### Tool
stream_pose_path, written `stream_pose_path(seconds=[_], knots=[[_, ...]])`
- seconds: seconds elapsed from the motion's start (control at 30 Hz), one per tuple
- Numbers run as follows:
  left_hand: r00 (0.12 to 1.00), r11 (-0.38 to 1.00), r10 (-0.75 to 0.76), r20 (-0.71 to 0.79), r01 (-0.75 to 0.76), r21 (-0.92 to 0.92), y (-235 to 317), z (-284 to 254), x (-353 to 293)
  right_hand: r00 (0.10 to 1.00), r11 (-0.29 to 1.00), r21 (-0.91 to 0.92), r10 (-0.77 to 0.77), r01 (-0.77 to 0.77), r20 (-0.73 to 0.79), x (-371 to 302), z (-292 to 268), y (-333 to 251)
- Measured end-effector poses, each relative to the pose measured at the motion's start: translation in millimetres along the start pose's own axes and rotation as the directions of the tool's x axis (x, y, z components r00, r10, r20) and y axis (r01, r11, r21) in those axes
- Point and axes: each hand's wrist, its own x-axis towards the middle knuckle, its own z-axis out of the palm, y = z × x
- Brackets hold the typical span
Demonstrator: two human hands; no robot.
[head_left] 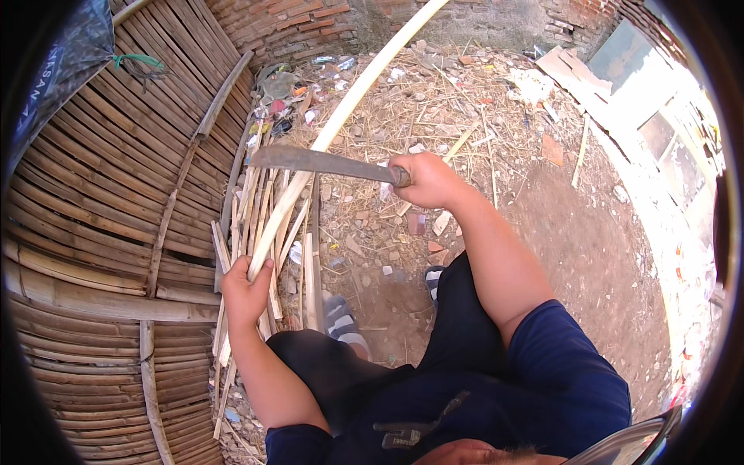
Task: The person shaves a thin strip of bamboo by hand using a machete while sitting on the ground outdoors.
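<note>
My left hand [246, 293] is wrapped round the near end of a long pale strip of split bamboo [341, 115], which slants away up and to the right past the far edge of the view. In my right hand [428, 180] is the handle of a machete [325, 163]. Its broad, dark, curved blade points left and lies across the bamboo strip, beyond my left hand. Whether the edge is cutting into the strip or only resting on it, I cannot tell.
Several cut bamboo strips [256, 194] lie piled at left beside a bamboo slat wall [101, 170]. A brick wall [302, 31] closes the far side. Rubble and straw litter the dirt ground [573, 225]. Flat boards [635, 70] lean at far right. My foot in a striped sock [341, 322] is near the pile.
</note>
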Motion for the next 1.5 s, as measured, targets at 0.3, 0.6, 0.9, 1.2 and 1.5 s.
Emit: stream_pose_path(seconds=[0.3, 0.6, 0.9, 1.2, 1.5], knots=[[0.996, 0.999, 0.025, 0.090, -0.029, 0.043, 8.5, 20.2, 5.9, 0.991, 0.987, -0.118, -0.102, 0.112, 0.081, -1.6, 28.2, -18.9], [0.995, 0.985, 0.055, 0.078, -0.067, 0.161, 5.0, 19.2, 0.9, 0.991, 0.981, 0.171, 0.104, -0.088, -0.088, 11.0, 11.1, 16.3], [0.967, 0.967, 0.254, 0.013, -0.254, 0.016, -8.2, 31.4, 2.9, 0.957, 0.959, -0.202, -0.145, 0.198, 0.251, -6.2, 35.2, -41.5], [0.995, 0.993, 0.080, 0.059, -0.085, 0.087, -12.4, 13.3, 1.7, 0.980, 0.967, 0.214, 0.165, -0.138, -0.114, 3.6, -2.7, 15.1], [0.972, 0.972, 0.233, 0.022, -0.234, 0.033, -8.5, 21.9, 0.1, 0.956, 0.972, -0.152, -0.134, 0.178, 0.260, -7.3, 45.0, -39.1]])
